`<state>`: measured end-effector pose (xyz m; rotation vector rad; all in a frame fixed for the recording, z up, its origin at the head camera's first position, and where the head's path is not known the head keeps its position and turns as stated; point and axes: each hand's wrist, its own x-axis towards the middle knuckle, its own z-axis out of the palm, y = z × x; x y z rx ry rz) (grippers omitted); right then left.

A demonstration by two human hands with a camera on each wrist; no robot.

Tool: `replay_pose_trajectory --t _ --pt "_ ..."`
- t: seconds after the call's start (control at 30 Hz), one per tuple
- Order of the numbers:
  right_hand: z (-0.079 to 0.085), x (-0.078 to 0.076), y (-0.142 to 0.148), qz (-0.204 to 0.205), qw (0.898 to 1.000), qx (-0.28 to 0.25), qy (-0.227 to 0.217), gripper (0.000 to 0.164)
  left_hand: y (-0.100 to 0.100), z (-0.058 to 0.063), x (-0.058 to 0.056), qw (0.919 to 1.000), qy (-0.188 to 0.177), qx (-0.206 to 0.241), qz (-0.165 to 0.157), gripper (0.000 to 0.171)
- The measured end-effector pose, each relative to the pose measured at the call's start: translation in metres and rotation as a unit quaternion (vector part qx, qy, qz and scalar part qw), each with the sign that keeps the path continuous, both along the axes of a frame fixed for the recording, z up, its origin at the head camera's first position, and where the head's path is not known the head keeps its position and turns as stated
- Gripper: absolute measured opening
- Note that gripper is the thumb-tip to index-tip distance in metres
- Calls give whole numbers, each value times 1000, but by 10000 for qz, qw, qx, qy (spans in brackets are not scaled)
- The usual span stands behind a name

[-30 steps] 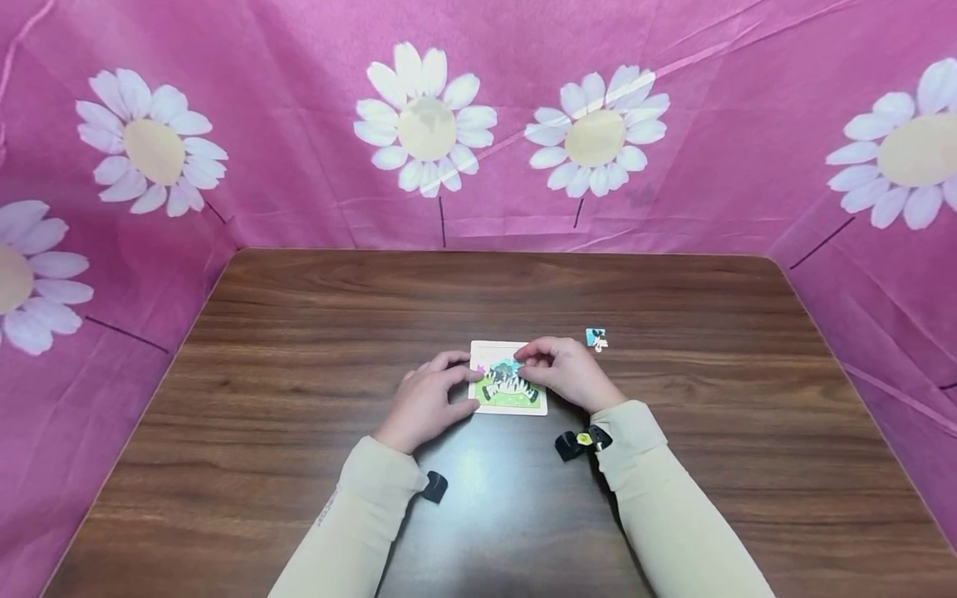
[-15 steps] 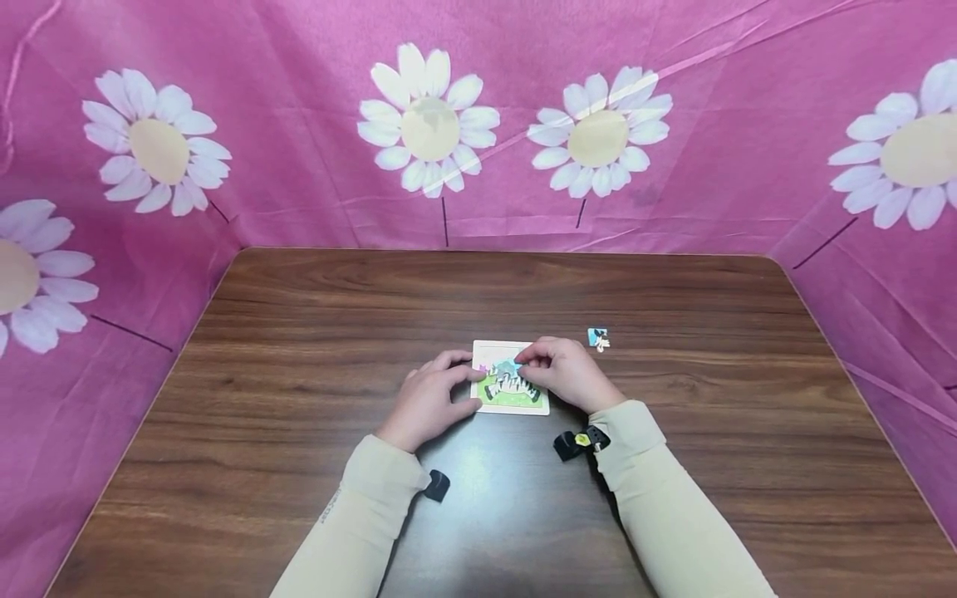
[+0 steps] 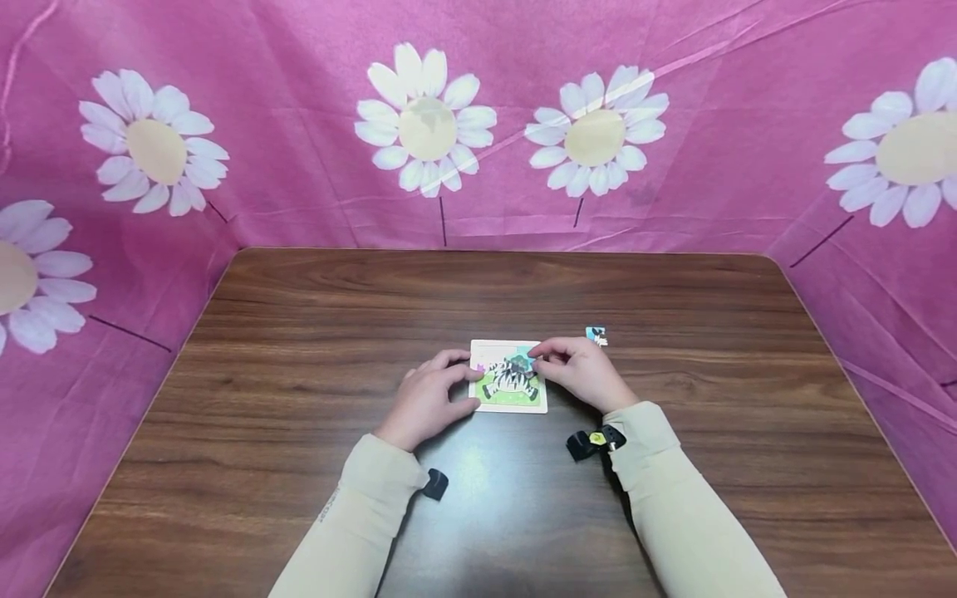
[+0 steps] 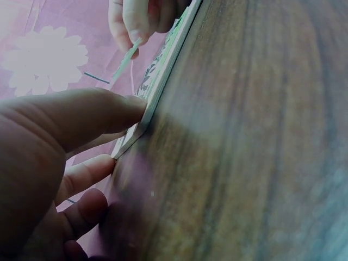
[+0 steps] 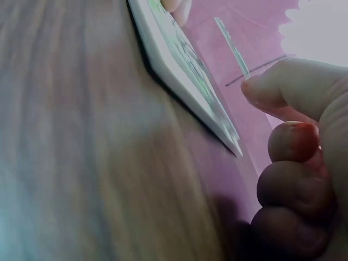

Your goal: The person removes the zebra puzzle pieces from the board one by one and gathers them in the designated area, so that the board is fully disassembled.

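A small jigsaw puzzle board with a pale rim and a zebra picture on green lies flat on the table. My left hand holds it by its left side; in the left wrist view the thumb presses on its edge. Above the board's right part, my right hand pinches a thin puzzle piece between thumb and index finger. Both wrist views show that piece edge-on, tilted and raised off the board. Another puzzle piece, blue with black and white, lies just beyond the right hand, which partly covers it.
The brown wood-grain table spreads out on all sides of the board. A pink cloth printed with white daisies hangs behind it and at both sides.
My right hand has moved a little to the right with its puzzle piece, uncovering more of the zebra picture. It now covers part of the loose piece. The left hand has stayed put.
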<state>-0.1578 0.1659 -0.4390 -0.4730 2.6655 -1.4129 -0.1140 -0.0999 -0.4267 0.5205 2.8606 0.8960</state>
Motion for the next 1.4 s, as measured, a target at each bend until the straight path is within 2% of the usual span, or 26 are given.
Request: replay_pose_trajectory --t 0.5,0.93,1.4 --pt "1 0 39 -448 9989 123 -64 12 0 -2 0 10000 -8 55 60 39" --pt "-4 0 73 -955 9952 135 133 14 0 -1 1 9998 -171 38 88 38" --pt "-3 -2 99 -1287 9896 558 325 16 1 0 1 9999 -153 15 67 37"
